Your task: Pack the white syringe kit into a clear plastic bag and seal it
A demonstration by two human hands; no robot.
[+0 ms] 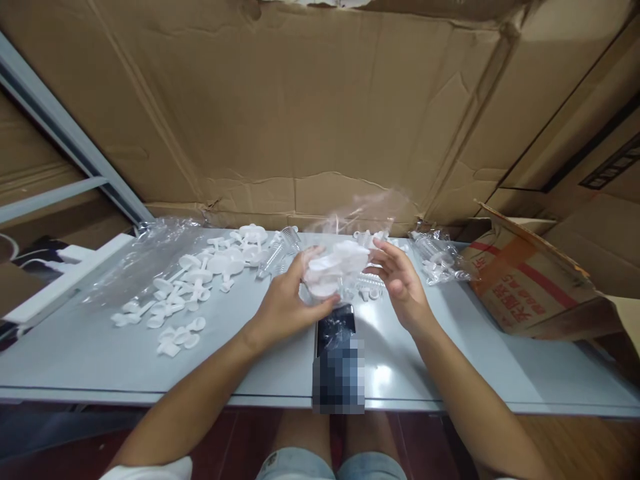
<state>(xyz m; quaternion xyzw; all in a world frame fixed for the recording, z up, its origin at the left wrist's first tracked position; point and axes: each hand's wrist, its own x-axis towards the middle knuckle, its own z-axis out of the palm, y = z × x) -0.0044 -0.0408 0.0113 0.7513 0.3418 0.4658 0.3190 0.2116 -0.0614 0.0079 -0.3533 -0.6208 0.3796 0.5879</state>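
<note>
phone (336,333) beneath hands, plungers (190,287) leftward

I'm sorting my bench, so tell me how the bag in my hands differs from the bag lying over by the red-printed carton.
The held bag is lifted off the table, gripped by the left hand with the right hand at its side; the far bag lies on the table untouched. The held bag bulges with white parts; the far bag looks flatter and holds fewer. Both are clear plastic.
</note>
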